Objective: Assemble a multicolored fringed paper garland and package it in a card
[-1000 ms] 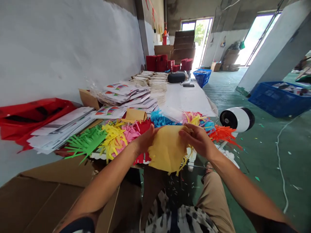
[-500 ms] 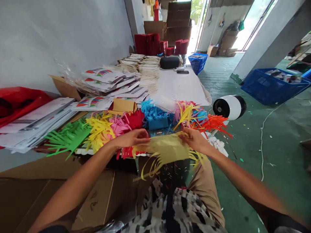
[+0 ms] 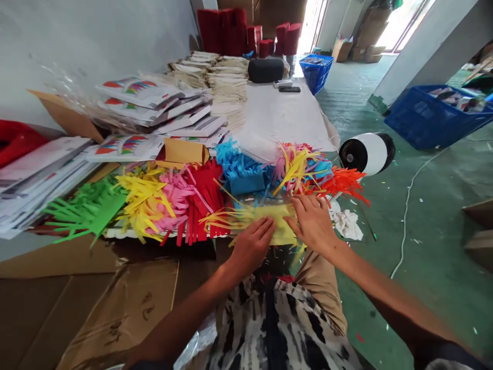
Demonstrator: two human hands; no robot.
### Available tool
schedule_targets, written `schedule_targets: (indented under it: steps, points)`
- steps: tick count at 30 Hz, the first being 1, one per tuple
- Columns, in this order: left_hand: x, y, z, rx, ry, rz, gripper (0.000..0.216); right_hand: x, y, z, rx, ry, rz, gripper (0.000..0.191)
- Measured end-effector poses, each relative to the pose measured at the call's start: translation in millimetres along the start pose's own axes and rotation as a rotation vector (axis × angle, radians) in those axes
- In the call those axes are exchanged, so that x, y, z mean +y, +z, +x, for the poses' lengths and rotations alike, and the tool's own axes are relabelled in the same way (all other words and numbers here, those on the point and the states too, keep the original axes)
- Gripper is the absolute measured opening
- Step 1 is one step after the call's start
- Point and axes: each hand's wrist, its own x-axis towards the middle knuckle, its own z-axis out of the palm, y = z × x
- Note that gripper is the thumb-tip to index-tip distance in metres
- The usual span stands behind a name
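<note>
A yellow sheet of fringed paper (image 3: 280, 235) lies at the table's near edge, its cut strips fanning out to the left. On its lower middle rests my left hand (image 3: 252, 245), fingers flat and close together. My right hand (image 3: 314, 221) touches the right end, thumb apart from stretched-out fingers. Just behind the sheet is a blue fringed paper bundle (image 3: 244, 177). Left of it lie red fringed paper (image 3: 206, 200), pink fringed paper (image 3: 177, 198), yellow fringed paper (image 3: 144, 198) and green fringed paper (image 3: 96, 203). Orange fringed paper (image 3: 348, 182) lies beyond my right hand.
Printed white packets (image 3: 138, 97) are piled at the back left, near stacks of beige cloth-like pieces (image 3: 227, 85). A black case (image 3: 265, 70) and a phone (image 3: 288, 89) lie farther back. Right of the table are a white fan (image 3: 365, 153) and a blue basket (image 3: 419, 121).
The yellow sheet, held up between both hands before, now lies lower and flat, its fringe turned leftward. My left hand moved right and nearer onto it. The view has tilted down.
</note>
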Motion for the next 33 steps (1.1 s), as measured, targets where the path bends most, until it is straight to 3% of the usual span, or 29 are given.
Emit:
schedule_targets:
  steps: [3,5,8,11,15,20,26,33]
  points:
    - [6,-9,-1,0.011,-0.021,-0.014,0.043,-9,0,-26,-0.002,-0.281,-0.034,0.057]
    - [9,-18,0,0.006,-0.065,-0.031,0.039,-8,7,-36,-0.068,-0.302,-0.029,0.05]
    - [3,-29,-1,-0.005,-0.12,-0.082,0.029,4,15,-35,-0.116,-0.235,0.07,0.038]
    - [-14,-40,-1,-0.001,-0.183,-0.188,0.022,17,13,-20,-0.138,-0.193,0.319,0.029]
    - [-34,-52,7,0.002,-0.388,-0.29,0.022,19,8,-5,-0.189,0.003,0.476,0.036]
    - [-38,-53,25,-0.1,-0.474,-0.178,0.03,6,18,-10,-0.071,0.295,0.46,0.03]
    - [-42,-51,33,-0.17,-0.496,-0.1,0.027,-7,29,-15,-0.013,0.269,0.284,0.028]
    - [-46,-49,40,-0.191,-0.54,-0.006,0.031,-8,28,-6,-0.086,0.301,0.176,0.016]
